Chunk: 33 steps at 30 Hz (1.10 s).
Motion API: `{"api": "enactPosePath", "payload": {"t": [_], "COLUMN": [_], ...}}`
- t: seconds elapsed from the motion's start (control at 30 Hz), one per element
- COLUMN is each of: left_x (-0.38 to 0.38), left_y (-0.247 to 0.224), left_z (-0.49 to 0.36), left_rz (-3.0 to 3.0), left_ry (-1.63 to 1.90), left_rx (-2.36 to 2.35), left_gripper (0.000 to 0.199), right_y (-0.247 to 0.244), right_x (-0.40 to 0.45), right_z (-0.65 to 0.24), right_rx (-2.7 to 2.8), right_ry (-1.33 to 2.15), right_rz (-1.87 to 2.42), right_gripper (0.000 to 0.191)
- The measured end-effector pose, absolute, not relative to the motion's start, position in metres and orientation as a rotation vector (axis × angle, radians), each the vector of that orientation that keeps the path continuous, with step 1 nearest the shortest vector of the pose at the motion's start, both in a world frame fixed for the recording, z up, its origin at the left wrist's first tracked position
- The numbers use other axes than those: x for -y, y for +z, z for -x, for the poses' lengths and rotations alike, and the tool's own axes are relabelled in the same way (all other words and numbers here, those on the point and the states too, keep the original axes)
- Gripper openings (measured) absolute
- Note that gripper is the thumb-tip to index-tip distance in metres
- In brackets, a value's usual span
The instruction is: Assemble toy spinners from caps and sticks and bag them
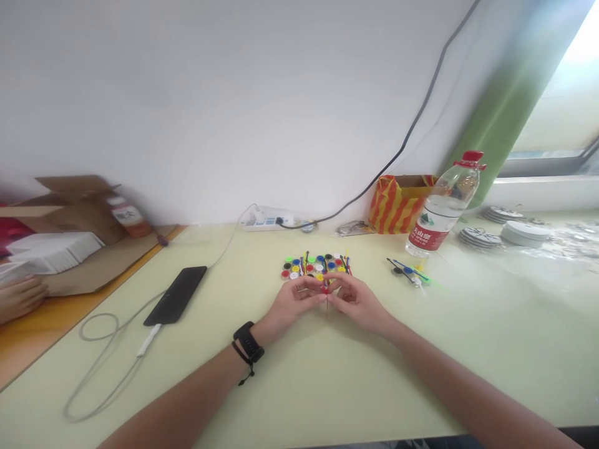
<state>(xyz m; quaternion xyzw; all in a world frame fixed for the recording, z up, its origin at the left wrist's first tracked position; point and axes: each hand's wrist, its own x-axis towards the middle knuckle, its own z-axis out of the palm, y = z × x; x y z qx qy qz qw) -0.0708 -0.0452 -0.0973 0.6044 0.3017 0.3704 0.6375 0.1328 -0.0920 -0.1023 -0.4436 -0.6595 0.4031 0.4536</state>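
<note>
My left hand [299,298] and my right hand [354,300] meet over the table, fingertips pinched together on a small red piece [325,290]. A thin reddish strip points down from between the fingertips; most of the piece is hidden by my fingers. Just beyond my hands lies a cluster of small round discs [295,269] in red, white, blue, green, yellow and black, with slim coloured arrow pointers [307,257] among them. To the right of my right hand sits a small group of discs with arrow pointers attached [408,270].
A water bottle [440,212] and striped bag [395,202] stand at back right, near stacked white discs [524,234]. Left are a cabled black phone [176,296], an open cardboard box [84,206] and another person's hand [21,299]. A power strip [266,219] lies by the wall.
</note>
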Motion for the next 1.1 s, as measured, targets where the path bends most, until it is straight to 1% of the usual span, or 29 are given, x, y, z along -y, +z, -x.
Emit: {"api": "enactPosePath", "payload": {"t": [0.2, 0.3, 0.37, 0.43, 0.47, 0.53, 0.6, 0.67, 0.73, 0.8, 1.0, 1.1], "left_x": [0.043, 0.044, 0.044, 0.045, 0.046, 0.046, 0.046, 0.046, 0.046, 0.046, 0.046, 0.046], "left_y": [-0.098, -0.097, -0.096, -0.094, -0.094, -0.093, -0.093, -0.093, -0.093, -0.094, -0.095, -0.095], "left_z": [0.070, 0.070, 0.071, 0.070, 0.070, 0.069, 0.069, 0.068, 0.068, 0.069, 0.070, 0.069], "left_rz": [-1.346, -1.348, -1.345, -1.340, -1.335, -1.325, -1.319, -1.320, -1.325, -1.329, -1.352, -1.345], "left_ry": [0.863, 0.844, 0.831, 0.832, 0.839, 0.852, 0.855, 0.852, 0.849, 0.846, 0.836, 0.840], "left_rx": [-0.750, -0.739, -0.720, -0.715, -0.721, -0.738, -0.749, -0.745, -0.733, -0.719, -0.700, -0.708], "left_gripper": [0.033, 0.034, 0.034, 0.035, 0.035, 0.036, 0.036, 0.037, 0.037, 0.036, 0.033, 0.033], "right_y": [-0.103, -0.105, -0.105, -0.103, -0.102, -0.099, -0.096, -0.094, -0.093, -0.094, -0.099, -0.098], "right_x": [0.095, 0.096, 0.096, 0.095, 0.094, 0.091, 0.089, 0.088, 0.088, 0.089, 0.090, 0.092], "right_z": [-0.137, -0.138, -0.138, -0.138, -0.139, -0.140, -0.142, -0.142, -0.141, -0.139, -0.137, -0.137], "right_rx": [1.700, 1.720, 1.700, 1.681, 1.671, 1.638, 1.591, 1.551, 1.536, 1.534, 1.599, 1.622], "right_ry": [0.800, 0.780, 0.787, 0.823, 0.855, 0.922, 0.940, 0.930, 0.960, 1.008, 1.005, 0.968], "right_rz": [1.104, 1.107, 1.114, 1.122, 1.127, 1.151, 1.185, 1.185, 1.132, 1.072, 1.050, 1.074], "right_gripper": [0.066, 0.071, 0.062, 0.042, 0.043, 0.062, 0.066, 0.058, 0.044, 0.035, 0.036, 0.042]}}
